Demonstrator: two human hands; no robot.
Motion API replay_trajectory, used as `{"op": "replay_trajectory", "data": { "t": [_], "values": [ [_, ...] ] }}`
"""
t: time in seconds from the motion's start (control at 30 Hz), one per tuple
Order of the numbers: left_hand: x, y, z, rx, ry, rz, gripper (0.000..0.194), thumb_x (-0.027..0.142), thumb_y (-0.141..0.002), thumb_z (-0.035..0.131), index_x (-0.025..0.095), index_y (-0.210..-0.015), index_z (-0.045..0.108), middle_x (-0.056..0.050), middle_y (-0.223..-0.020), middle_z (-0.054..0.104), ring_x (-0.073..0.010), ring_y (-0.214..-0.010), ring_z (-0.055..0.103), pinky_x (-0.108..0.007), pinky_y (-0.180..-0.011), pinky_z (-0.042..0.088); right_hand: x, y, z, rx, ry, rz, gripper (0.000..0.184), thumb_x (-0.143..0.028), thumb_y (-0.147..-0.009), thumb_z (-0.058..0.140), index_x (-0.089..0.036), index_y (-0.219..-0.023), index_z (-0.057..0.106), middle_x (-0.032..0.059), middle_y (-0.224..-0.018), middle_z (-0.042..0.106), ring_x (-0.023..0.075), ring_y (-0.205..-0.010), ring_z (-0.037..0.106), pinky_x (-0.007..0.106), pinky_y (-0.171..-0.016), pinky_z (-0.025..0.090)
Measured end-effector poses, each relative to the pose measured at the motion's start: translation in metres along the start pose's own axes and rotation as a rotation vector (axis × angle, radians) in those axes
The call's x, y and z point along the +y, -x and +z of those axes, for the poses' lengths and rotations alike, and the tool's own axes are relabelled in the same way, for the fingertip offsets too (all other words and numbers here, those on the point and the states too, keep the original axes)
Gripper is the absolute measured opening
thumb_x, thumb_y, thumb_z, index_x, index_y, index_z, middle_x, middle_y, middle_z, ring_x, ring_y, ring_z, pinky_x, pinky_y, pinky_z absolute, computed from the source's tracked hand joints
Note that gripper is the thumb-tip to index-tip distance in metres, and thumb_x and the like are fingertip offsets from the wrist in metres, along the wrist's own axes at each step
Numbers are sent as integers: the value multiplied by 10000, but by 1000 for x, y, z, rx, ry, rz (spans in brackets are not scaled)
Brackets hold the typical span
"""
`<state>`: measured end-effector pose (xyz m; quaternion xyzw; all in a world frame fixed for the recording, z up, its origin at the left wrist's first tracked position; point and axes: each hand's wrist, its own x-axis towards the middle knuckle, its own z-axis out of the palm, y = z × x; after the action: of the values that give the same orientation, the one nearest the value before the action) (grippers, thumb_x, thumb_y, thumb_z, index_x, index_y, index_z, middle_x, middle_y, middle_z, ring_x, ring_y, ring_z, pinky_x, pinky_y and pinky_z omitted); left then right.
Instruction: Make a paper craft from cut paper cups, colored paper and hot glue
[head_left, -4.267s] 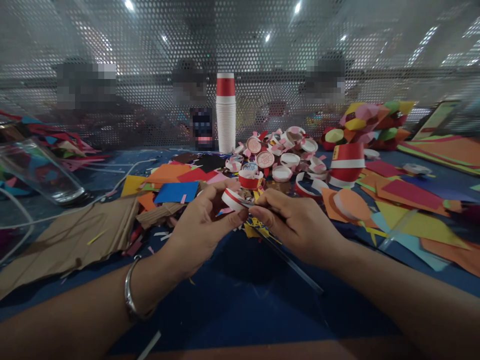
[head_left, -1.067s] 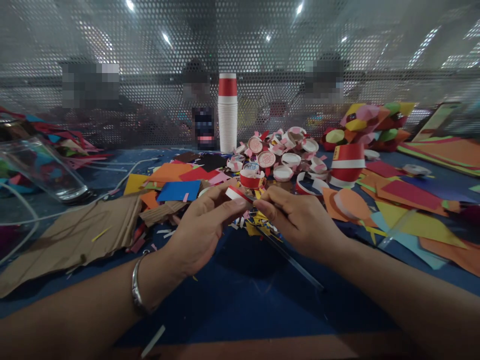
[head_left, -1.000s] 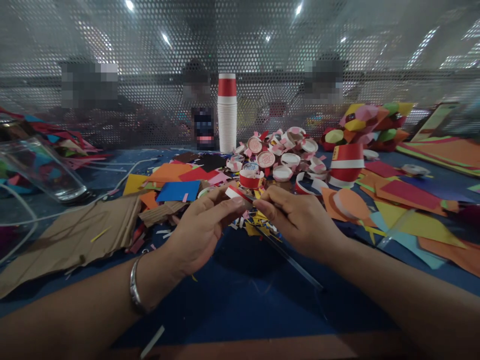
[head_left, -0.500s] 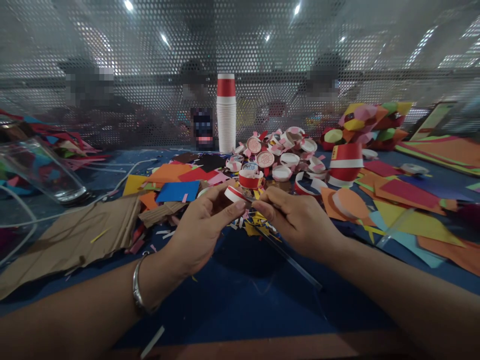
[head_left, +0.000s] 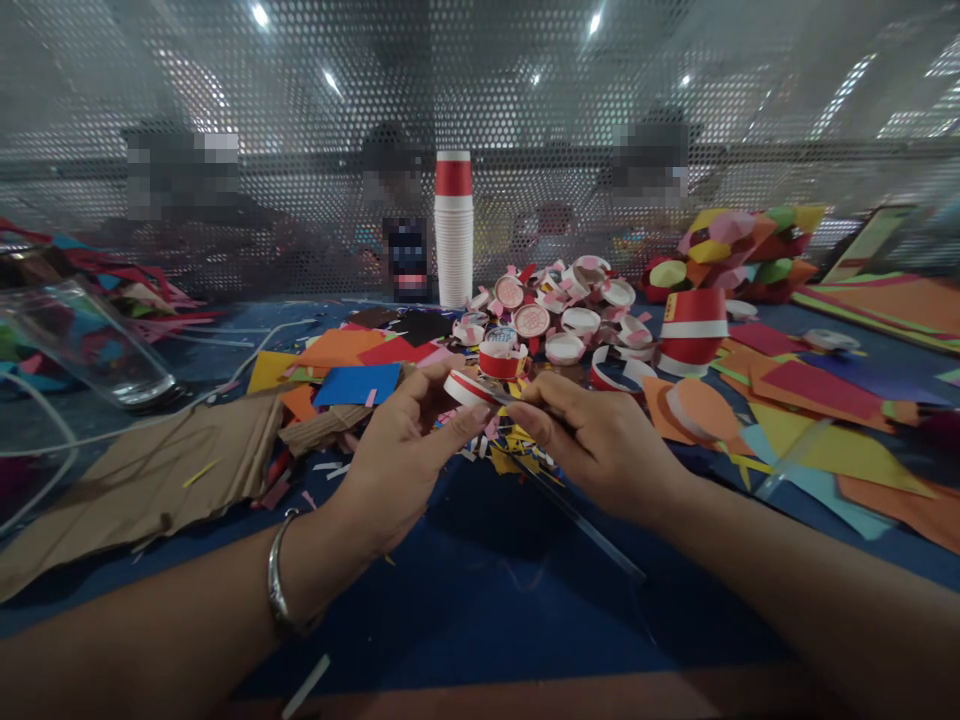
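Note:
Between the thumb and fingers of my left hand (head_left: 397,465) is a short red-and-white piece of paper cup (head_left: 469,388), tilted over the table. My right hand (head_left: 611,440) is closed around a slim grey blade-like tool (head_left: 501,396); its grip is hidden in the fingers, so its exact kind cannot be made out. The tool's tip reaches the right side of the cup piece. Just behind stands another red cut cup bottom (head_left: 501,360). Yellow and white paper scraps (head_left: 517,455) lie beneath my hands.
Behind my hands is a heap of cut cup bottoms (head_left: 581,320), with a tall stack of paper cups (head_left: 454,250) beside it. A red cup (head_left: 691,335) stands right. Cardboard (head_left: 150,480) and a tilted glass (head_left: 97,340) lie left. Coloured paper (head_left: 832,440) spreads right.
The cup piece has turned slightly and shifted a little left in my left hand. More of the grey tool shows between my hands, which otherwise stay almost in place.

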<state>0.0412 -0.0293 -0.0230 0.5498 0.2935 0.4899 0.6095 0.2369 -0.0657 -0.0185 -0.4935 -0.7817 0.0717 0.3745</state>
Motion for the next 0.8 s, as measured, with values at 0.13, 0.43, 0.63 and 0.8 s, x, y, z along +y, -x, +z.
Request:
{"op": "replay_trajectory", "data": {
  "t": [0.13, 0.43, 0.63, 0.8],
  "values": [
    [0, 0, 0, -24, -41, 26, 386, 265, -823, 862, 200, -1164, 695, -57, -1215, 743, -225, -1180, 653, -345, -1034, 490, -1, 0, 0, -17, 11, 10, 386, -505, -1068, 456, -242, -786, 437, -48, -611, 470, 117, -505, 414, 267, -529, 285],
    [1, 1, 1, -92, -133, 70, 359, 292, -841, 851, 212, -1158, 701, -51, -1180, 726, -233, -1170, 651, -347, -1023, 508, -3, 0, 1, -50, 1, 20, 382, -502, -1067, 445, -238, -790, 442, -54, -619, 435, 116, -491, 401, 280, -531, 254],
    [1, 3, 0, -51, -124, 68, 399, 282, -794, 890, 209, -1136, 698, -56, -1220, 725, -230, -1169, 654, -337, -1012, 509, -4, 1, 1, -36, 12, 10, 380, -499, -1069, 449, -231, -800, 460, -48, -627, 447, 115, -495, 405, 286, -535, 242],
    [2, 4, -1, -44, -11, 2, 288, 251, -839, 854, 234, -1092, 718, -2, -1107, 747, -172, -1077, 664, -293, -971, 505, -3, 1, 0, -24, -10, -9, 382, -493, -1076, 455, -224, -806, 480, -54, -627, 435, 106, -492, 402, 277, -538, 254]
  ]
}}
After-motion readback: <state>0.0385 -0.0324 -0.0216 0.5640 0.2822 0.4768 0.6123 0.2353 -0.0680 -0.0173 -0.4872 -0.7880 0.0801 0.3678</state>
